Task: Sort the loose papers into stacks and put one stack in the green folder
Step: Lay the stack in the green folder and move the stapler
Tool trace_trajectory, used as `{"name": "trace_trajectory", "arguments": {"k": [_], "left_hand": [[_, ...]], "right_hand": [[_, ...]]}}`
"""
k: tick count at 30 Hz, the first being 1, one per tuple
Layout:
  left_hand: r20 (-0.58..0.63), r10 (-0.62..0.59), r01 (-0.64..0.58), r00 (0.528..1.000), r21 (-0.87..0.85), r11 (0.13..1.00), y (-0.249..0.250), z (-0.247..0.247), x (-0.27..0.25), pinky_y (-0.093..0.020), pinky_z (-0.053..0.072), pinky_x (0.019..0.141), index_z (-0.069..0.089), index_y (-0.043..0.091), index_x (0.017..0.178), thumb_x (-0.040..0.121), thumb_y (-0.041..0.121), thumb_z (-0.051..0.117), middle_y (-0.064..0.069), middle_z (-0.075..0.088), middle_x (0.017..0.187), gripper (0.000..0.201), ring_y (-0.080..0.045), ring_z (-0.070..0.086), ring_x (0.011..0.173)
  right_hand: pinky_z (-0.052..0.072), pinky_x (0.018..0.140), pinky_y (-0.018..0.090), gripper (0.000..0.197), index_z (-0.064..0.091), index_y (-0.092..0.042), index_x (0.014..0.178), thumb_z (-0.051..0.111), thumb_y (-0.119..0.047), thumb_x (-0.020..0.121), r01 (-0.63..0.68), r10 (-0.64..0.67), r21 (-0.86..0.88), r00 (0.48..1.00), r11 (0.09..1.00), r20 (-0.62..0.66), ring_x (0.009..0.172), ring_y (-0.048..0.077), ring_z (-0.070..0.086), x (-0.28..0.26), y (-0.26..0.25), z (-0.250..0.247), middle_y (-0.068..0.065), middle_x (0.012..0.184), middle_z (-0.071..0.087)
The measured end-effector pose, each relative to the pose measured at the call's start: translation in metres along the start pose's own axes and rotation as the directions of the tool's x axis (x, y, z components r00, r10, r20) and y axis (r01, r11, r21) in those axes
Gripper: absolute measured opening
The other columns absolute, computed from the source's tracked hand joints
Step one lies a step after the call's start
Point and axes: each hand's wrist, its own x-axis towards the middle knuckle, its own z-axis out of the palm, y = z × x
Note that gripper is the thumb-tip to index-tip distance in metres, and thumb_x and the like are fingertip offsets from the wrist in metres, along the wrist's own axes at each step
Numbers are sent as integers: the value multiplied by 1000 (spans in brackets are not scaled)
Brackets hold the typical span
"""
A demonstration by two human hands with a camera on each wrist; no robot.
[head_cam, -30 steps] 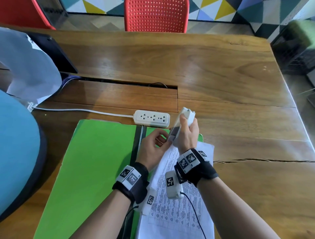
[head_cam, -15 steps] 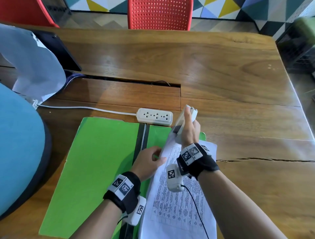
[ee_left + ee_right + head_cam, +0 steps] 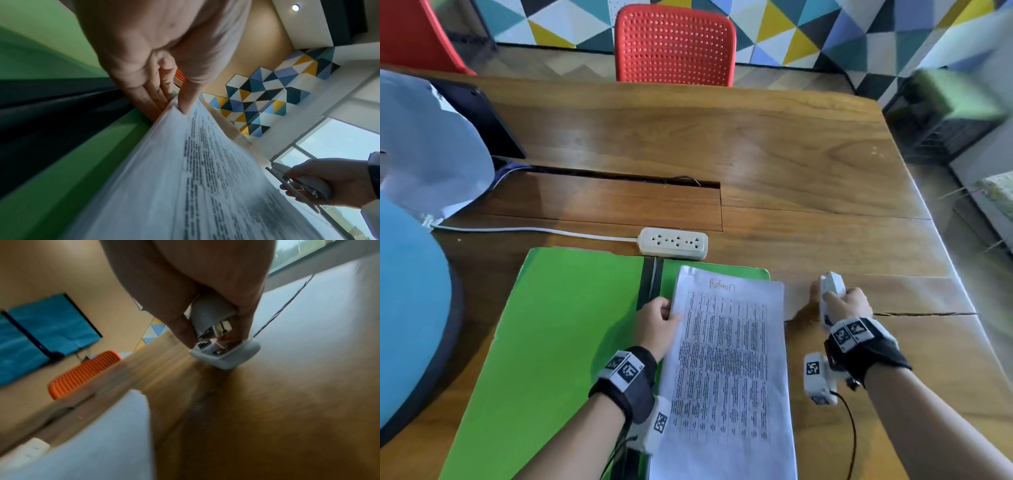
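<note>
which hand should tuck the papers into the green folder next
Left. The left hand already pinches the papers' edge over the folder; the right hand is off to the side holding a stapler.

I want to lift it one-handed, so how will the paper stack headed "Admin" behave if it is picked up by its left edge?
The paper stack is thin sheets, so it will probably sag away from the left hand pinching its edge. The sheets may fan apart; whether they are fastened is not visible. It looks light, and should slide easily on the smooth green folder.

We wear black wrist straps (image 3: 634, 380) carrying white blocks with black square-code markers (image 3: 850, 334); white camera pods (image 3: 816, 378) hang below, trailing thin black cables (image 3: 852, 431).
</note>
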Motion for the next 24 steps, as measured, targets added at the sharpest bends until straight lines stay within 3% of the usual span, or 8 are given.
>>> {"name": "trace_trajectory", "arguments": {"k": [3,7,9,12,15,17,21,24], "left_hand": [[-54,39,-35,998,72,997,2,-2,-1,-16,40,53,63,14,84,86,13,68,1,66,80,5,-15,60,70],[-148,94,-74,985,135,988,-4,-21,3,-12,39,52,67,13,92,85,16,68,3,68,81,7,-6,58,65],[-181,94,-67,979,151,986,-11,-38,5,-14,44,59,68,13,92,85,16,68,2,69,85,8,-9,62,73],[-228,110,-51,967,249,967,-32,-68,9,-23,48,72,68,11,98,85,17,71,-4,70,103,15,-18,65,91],[-310,60,67,949,385,921,-58,-105,10,-30,54,64,68,13,102,81,18,76,-12,68,110,23,-24,64,86],[-386,-36,213,922,427,879,-74,-127,5,-43,57,67,68,14,102,78,18,78,-18,65,110,26,-32,62,89],[-512,-256,466,820,338,817,-99,-148,-12,-54,52,78,61,6,112,78,18,77,-28,54,120,39,-43,52,107],[-559,-315,530,767,275,802,-107,-151,-22,-61,49,82,55,-2,116,81,20,75,-31,50,122,46,-47,49,110]], "right_hand": [[43,77,35,34,53,-1,119,55,-22,91,33,-35,-100,999,994,-19,91,36,56,5,16,-3,23,106,61],[39,103,48,54,47,4,130,61,-28,89,55,-67,-122,993,991,-100,124,43,45,-3,22,-6,29,134,47],[35,103,49,51,48,-1,130,61,-28,88,177,-202,-133,957,975,-207,125,42,41,-25,25,-5,26,132,44],[41,91,41,28,60,-9,110,60,-27,88,389,-413,-143,883,910,-225,107,37,51,-60,38,4,19,115,55],[42,75,31,28,61,-15,91,55,-42,90,285,-278,-202,959,937,62,84,28,55,-81,62,22,9,94,62],[41,66,29,39,62,-14,79,51,-50,91,241,-198,-194,956,951,218,75,26,57,-91,78,32,4,76,63],[30,50,28,52,35,-19,50,56,-41,93,220,-199,-44,936,974,291,46,15,39,-104,89,43,-9,32,37],[29,51,27,52,34,-20,49,60,-33,92,144,-159,68,913,987,375,46,16,37,-99,89,49,-10,36,34]]}}
